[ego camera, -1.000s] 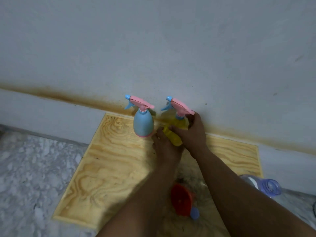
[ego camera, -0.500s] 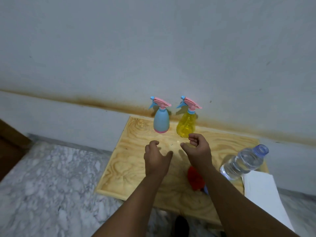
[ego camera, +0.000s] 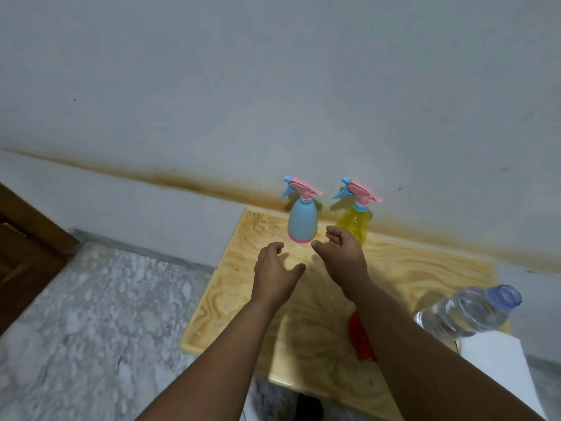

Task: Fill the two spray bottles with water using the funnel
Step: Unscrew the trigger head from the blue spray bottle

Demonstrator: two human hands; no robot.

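Two spray bottles stand upright at the back of a wooden board (ego camera: pixel 409 268), against the wall: a blue spray bottle (ego camera: pixel 302 221) on the left and a yellow spray bottle (ego camera: pixel 355 223) on the right, both with pink trigger heads on. My left hand (ego camera: pixel 274 273) hovers in front of the blue one, fingers apart and empty. My right hand (ego camera: pixel 343 250) hovers just in front of the yellow one, fingers curled loosely, holding nothing. The red funnel (ego camera: pixel 359 335) lies on the board, mostly hidden behind my right forearm.
A clear water bottle (ego camera: pixel 467 311) with an uncapped blue neck stands at the board's right side. A white sheet or box (ego camera: pixel 498 369) lies beside it. Marble floor (ego camera: pixel 91 314) surrounds the board; a wooden door edge (ego camera: pixel 21 253) is at left.
Both hands let go of the yellow spray bottle and pulled back from it; now they hover empty in front of the two bottles. The camera view has moved back.
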